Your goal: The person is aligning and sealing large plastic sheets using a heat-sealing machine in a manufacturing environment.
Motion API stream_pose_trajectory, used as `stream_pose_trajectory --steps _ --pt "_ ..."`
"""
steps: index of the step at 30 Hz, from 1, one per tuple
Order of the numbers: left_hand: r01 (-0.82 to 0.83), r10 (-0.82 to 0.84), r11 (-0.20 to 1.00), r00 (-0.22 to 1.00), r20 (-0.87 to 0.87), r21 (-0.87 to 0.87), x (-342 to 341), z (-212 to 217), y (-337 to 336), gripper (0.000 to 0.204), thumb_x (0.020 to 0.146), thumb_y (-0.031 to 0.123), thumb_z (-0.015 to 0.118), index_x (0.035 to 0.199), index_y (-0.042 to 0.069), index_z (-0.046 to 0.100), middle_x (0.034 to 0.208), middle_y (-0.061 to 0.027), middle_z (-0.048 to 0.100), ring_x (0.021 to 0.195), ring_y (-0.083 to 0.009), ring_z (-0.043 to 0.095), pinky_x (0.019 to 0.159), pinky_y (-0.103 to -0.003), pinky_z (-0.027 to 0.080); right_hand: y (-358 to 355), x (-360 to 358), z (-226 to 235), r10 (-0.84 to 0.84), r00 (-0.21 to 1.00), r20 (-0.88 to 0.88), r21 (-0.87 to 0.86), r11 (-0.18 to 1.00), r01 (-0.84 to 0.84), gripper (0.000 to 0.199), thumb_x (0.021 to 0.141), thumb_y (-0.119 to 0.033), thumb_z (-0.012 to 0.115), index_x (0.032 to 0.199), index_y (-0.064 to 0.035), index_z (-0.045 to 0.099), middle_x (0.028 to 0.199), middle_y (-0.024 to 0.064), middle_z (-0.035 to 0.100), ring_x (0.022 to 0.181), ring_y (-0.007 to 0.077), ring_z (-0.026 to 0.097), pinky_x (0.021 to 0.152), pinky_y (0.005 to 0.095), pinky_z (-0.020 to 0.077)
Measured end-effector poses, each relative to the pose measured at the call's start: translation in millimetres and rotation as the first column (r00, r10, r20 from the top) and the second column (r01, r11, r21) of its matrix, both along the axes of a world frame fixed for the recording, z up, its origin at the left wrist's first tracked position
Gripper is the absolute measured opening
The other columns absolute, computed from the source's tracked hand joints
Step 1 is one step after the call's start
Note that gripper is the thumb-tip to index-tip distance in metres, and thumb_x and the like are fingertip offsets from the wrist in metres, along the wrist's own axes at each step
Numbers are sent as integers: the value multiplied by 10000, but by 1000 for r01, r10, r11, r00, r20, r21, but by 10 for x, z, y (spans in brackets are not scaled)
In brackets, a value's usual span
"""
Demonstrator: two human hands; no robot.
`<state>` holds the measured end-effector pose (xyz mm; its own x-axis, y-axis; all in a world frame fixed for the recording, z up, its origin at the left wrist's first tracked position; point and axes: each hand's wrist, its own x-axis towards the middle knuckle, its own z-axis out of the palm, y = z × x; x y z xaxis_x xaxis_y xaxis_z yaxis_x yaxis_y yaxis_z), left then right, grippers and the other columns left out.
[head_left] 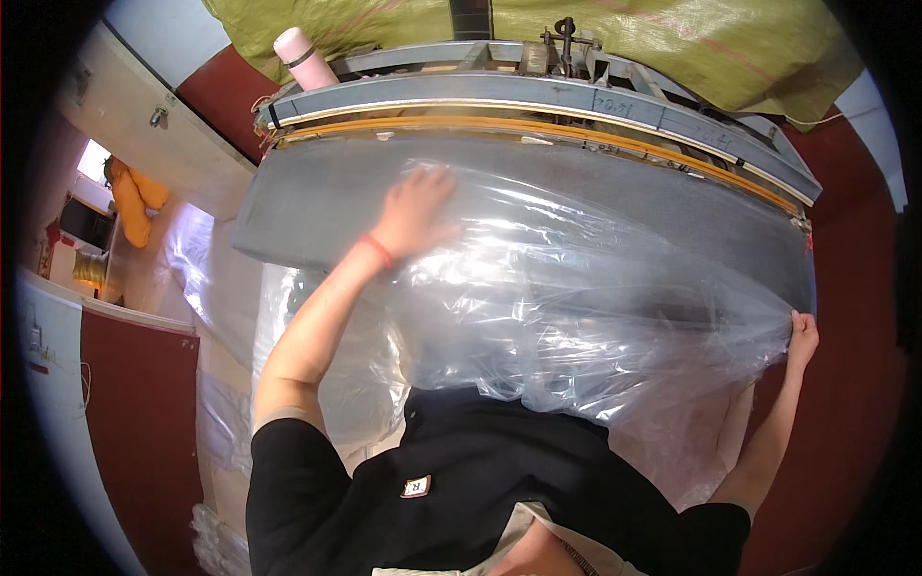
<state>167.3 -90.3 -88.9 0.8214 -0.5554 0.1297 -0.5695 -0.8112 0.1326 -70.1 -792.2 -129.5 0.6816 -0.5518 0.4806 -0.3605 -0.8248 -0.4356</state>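
A wide sheet of clear plastic film [538, 278] lies over the grey padded work surface [327, 178] and hangs down its near edge against my black shirt. My left hand [418, 209], with a red band at the wrist, is spread at the film's upper left part; it is slightly blurred. At the right end of the surface, my right hand [805, 338] is closed on the film's corner. Creases run from that hand across the sheet toward the middle.
Beyond the surface runs a long metal machine frame [499, 91] with orange strips [461, 123]. A pink bottle [305, 60] stands on it at the left, and a black clamp-like fitting [567, 43] at the back. More clear film [327, 355] hangs below. An open door [158, 115] is at the left.
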Motion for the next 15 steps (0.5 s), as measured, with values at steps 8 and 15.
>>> stream_pose_trajectory --steps 8,15 --pt "-201 219 974 956 197 -108 336 -41 -31 690 749 440 582 1270 48 357 1343 -154 305 1263 -326 238 958 -509 246 -36 -29 -17 -13 1000 1 61 998 13 266 803 -213 601 694 2 489 585 22 406 565 116 364 538 256 363" --pt "-11 11 1000 999 34 0 -358 -47 -62 612 831 402 481 1302 51 307 1376 -134 254 1291 -292 190 990 -507 208 29 -74 34 -6 1000 26 62 998 4 263 805 -223 598 707 0 501 584 19 406 573 104 367 552 252 369"
